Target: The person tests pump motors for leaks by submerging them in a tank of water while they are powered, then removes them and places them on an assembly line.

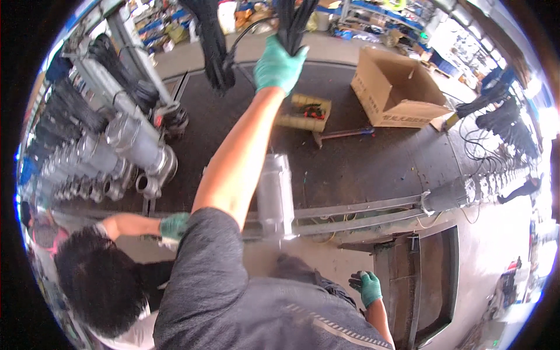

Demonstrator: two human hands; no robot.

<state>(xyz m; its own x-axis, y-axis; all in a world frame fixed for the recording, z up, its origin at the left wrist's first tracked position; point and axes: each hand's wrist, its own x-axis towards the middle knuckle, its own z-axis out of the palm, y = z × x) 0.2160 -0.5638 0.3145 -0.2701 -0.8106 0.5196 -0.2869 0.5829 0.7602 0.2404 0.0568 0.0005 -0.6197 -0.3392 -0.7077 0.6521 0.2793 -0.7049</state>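
My left hand (281, 65), in a green glove, reaches far forward over the bench and closes round a hanging black cable bundle (291, 26). Just left of it hangs a second black cable bundle (211, 46). Below my outstretched forearm, a silver cylindrical pump body (275, 195) stands at the bench's near edge, partly behind the arm. My right hand (367, 287), gloved in green with dark fingers, is low at my right side beside a metal frame. Its fingers are slightly apart, and nothing shows in them.
A yellow bin (286, 120) with small parts and a hammer (344, 134) lie on the dark bench (361, 169). An open cardboard box (379, 96) stands at right. Several pumps (137, 143) line the left, more the right (461, 192). A co-worker (102, 280) is close on my left.
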